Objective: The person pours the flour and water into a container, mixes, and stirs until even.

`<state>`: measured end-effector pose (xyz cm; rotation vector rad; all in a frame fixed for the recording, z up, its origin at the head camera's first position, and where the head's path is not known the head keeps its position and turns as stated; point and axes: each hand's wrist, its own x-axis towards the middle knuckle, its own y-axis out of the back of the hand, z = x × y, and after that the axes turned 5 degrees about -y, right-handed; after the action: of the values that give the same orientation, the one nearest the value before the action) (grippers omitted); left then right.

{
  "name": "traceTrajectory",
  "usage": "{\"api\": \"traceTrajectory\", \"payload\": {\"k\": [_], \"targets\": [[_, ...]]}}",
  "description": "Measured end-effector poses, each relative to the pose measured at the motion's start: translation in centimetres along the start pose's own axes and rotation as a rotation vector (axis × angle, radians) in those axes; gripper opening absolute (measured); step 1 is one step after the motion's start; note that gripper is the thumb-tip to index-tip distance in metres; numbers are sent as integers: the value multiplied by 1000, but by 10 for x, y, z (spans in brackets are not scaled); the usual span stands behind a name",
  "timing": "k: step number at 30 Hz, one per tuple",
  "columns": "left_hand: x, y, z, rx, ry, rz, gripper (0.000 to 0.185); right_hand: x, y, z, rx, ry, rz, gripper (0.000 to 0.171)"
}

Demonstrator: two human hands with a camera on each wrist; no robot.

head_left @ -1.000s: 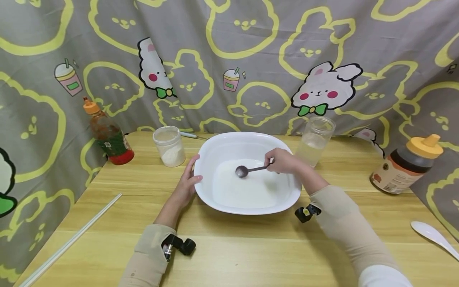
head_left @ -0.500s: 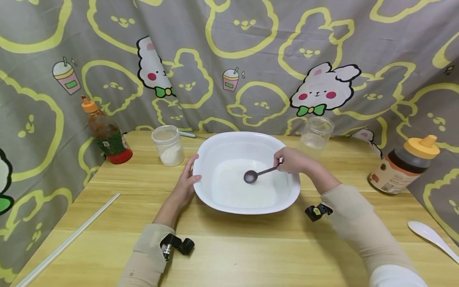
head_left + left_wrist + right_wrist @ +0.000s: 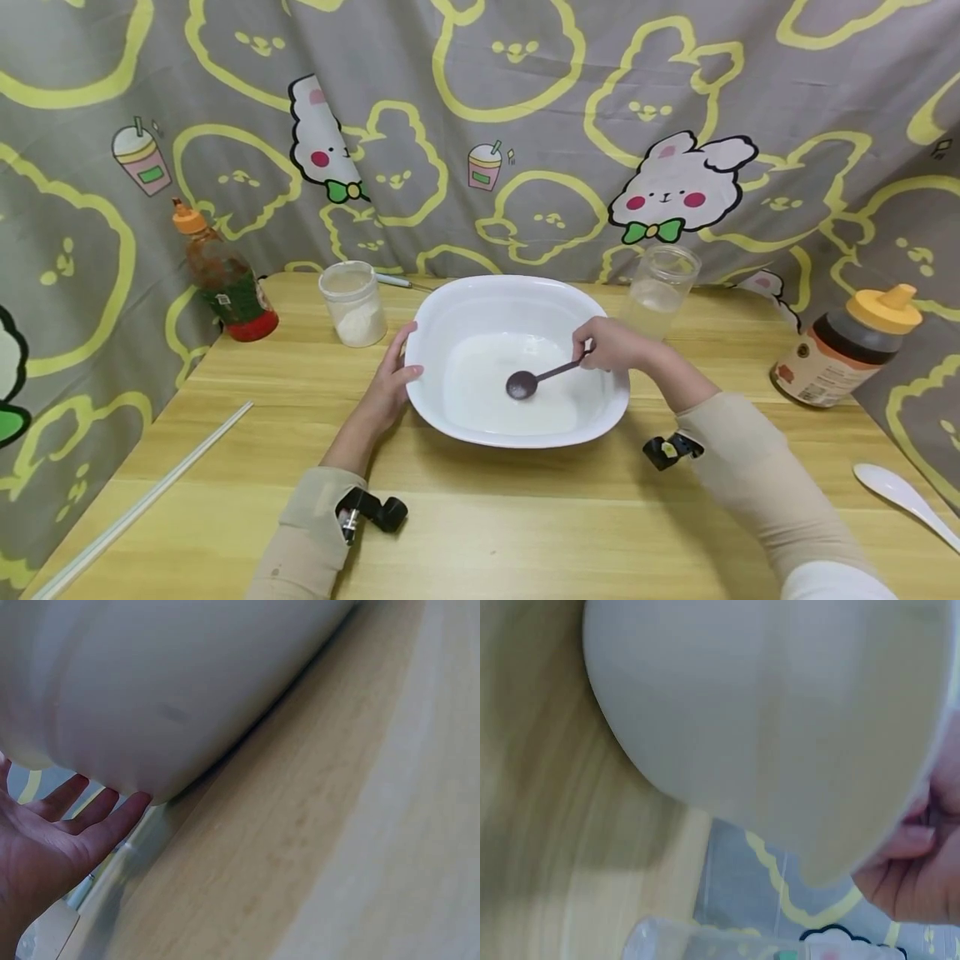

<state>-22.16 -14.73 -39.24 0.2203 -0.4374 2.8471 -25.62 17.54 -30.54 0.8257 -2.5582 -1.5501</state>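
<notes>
Cartoon-rabbit grey curtain behind, pale wooden table [image 3: 525,517] under everything. Head view: big white rounded-square plastic basin [image 3: 450,300] sits centre with milky white liquid [image 3: 487,392] pooled in its bottom. My right hand [image 3: 611,343] pinches the handle end of a small dark metal spoon [image 3: 534,380]; spoon's long axis runs from my fingers at the right rim down-left into the liquid, bowl end near the basin's middle, so the spoon lies left of and below that hand. My left hand [image 3: 392,385] lies flat, fingers straight, against the basin's left outer wall, holding nothing. Around: clear plastic jar of white powder [image 3: 352,304] back left, orange-capped sauce bottle [image 3: 222,279] further left, clear jar of pale liquid [image 3: 660,287] just behind my right hand, dark squeeze bottle with yellow cap [image 3: 847,350] far right, white plastic spoon [image 3: 903,496] at the right edge, long white rod [image 3: 150,496] front left.

Left wrist view: straight fingers [image 3: 90,817] touching the basin's curved underside; spoon and liquid hidden.

Right wrist view: blurred basin wall, fingers [image 3: 915,855] curled at the rim, jar top below; spoon not visible.
</notes>
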Motion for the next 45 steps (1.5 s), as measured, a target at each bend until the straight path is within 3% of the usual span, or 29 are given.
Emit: {"api": "traceTrajectory", "payload": {"k": [7, 12, 16, 19, 23, 27, 31, 36, 41, 45], "targets": [[1, 0, -1, -4, 4, 2, 68, 10, -5, -5, -8, -34, 43, 7], [0, 0, 0, -1, -5, 2, 69, 9, -15, -10, 62, 34, -14, 6], [0, 0, 0, -2, 2, -3, 68, 1, -13, -7, 45, 50, -63, 8], [0, 0, 1, 0, 6, -3, 69, -5, -4, -2, -27, 54, -20, 11], [0, 0, 1, 0, 2, -8, 69, -5, 7, 2, -111, -10, 82, 12], [1, 0, 0, 0, 5, -3, 69, 6, 4, -1, -106, -72, 121, 8], [1, 0, -1, -1, 7, 6, 69, 18, -11, -7, 5, -14, 74, 6], [1, -1, -1, -3, -4, 3, 69, 12, -22, -10, 76, 43, -40, 6], [1, -1, -1, 0, -3, 9, 69, -3, -8, -7, -8, 52, -77, 8], [0, -1, 1, 4, 3, 9, 70, -10, 8, -3, -113, 25, -2, 11]]}}
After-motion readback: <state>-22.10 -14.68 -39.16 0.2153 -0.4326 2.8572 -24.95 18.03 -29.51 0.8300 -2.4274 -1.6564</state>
